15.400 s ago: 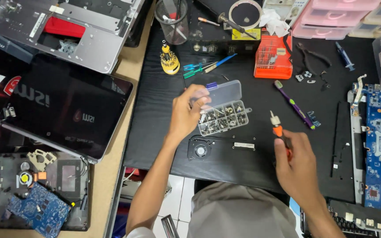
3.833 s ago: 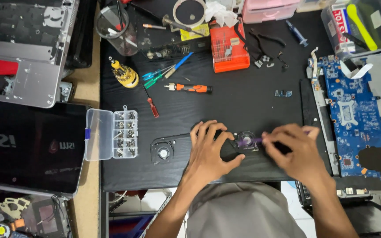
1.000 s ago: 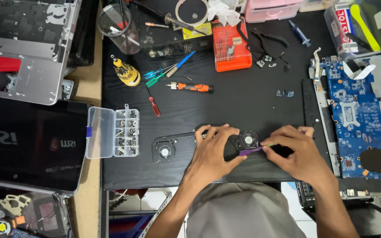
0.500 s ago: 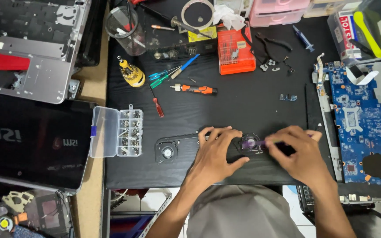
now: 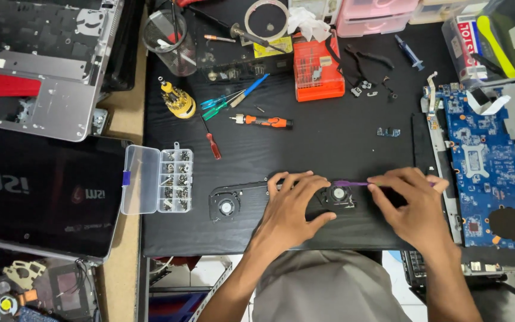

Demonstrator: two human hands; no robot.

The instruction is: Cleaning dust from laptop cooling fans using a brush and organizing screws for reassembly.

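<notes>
So a black dual-fan cooling assembly (image 5: 281, 200) is laid flat near the front edge of the black work mat (image 5: 329, 143), with one round fan (image 5: 226, 207) left exposed at its left end and a second fan (image 5: 338, 194) sitting between the two hands. The left hand (image 5: 290, 206) is pressed palm-down on the middle of the assembly, fingers spread and only loosely curled, so the part is pinned rather than gripped. The right hand (image 5: 415, 209) is closed around a thin purple tool (image 5: 353, 183), pinched between thumb and fingertips, and the tool's tip is laid just above the right-hand fan, pretty much touching its housing. How tight that pinch is can't really be told from this angle. Off to the left of the assembly, a clear screw organizer box (image 5: 157, 180) is left with its lid flipped open. Further back on the mat, an orange-handled screwdriver (image 5: 263, 121) is lying flat, a small red screwdriver (image 5: 212, 143) is found near it, and a yellow bit-holder (image 5: 177, 100) is stood beside a clear cup (image 5: 171, 36) of tools. An orange parts case (image 5: 318, 67) is parked behind those. A blue motherboard (image 5: 484, 173) is laid out to the right, well clear of the fans, and a closed black laptop (image 5: 43, 197) is seen at the far left.
</notes>
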